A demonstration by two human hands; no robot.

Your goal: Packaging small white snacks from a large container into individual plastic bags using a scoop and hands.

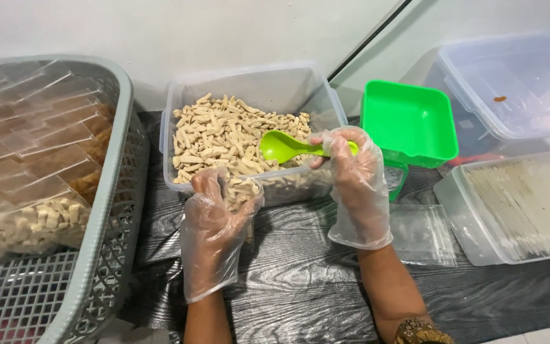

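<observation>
Grey basket sitting at 9 o'clock, carrying filled clear packets. Left hand, gloved, curling shut around small clear bag holding snack sticks, at tub's near wall. Clear tub of pale snack sticks lying at 12 o'clock. Right hand, gloved, gripping green scoop closed-fisted, bowl hovering over sticks. Green tray resting at 2 o'clock. Empty clear bags lying on dark surface at 4 o'clock.

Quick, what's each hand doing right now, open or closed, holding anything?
Left hand: closed on a small clear plastic bag of beige snack sticks.
Right hand: closed on the handle of a lime-green plastic scoop.
</observation>
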